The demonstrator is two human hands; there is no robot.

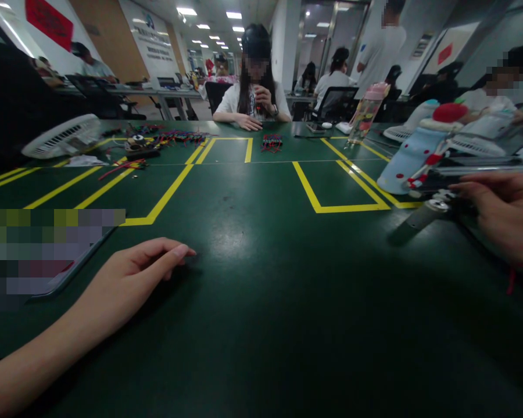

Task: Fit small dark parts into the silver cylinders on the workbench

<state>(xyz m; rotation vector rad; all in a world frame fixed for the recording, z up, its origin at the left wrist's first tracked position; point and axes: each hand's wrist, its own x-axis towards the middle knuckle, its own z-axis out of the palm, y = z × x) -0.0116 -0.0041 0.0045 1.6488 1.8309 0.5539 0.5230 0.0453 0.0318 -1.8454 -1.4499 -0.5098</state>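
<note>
My left hand (pixel 150 267) rests low over the green table (pixel 261 325), thumb laid against the forefinger and the other fingers curled under; nothing shows in its grip. At the right, my right hand (pixel 501 212) pinches the fitting end of a grey metal cylinder (pixel 421 219). The cylinder slants down and left, its lower end dim and blurred near the tabletop. Just behind it stands a light blue bottle (pixel 401 162) with a red-and-white top. Beside my left forearm lies a flat panel (pixel 76 264), mostly blurred out.
Yellow tape (pixel 353 208) marks boxes on the table. Red and dark wired parts (pixel 181 136) lie at the back left, near a white fan (pixel 61 136). Another wired bundle (pixel 272 142) sits before a person (pixel 230 104) seated opposite. A clear pink-lidded bottle (pixel 366 116) stands back right.
</note>
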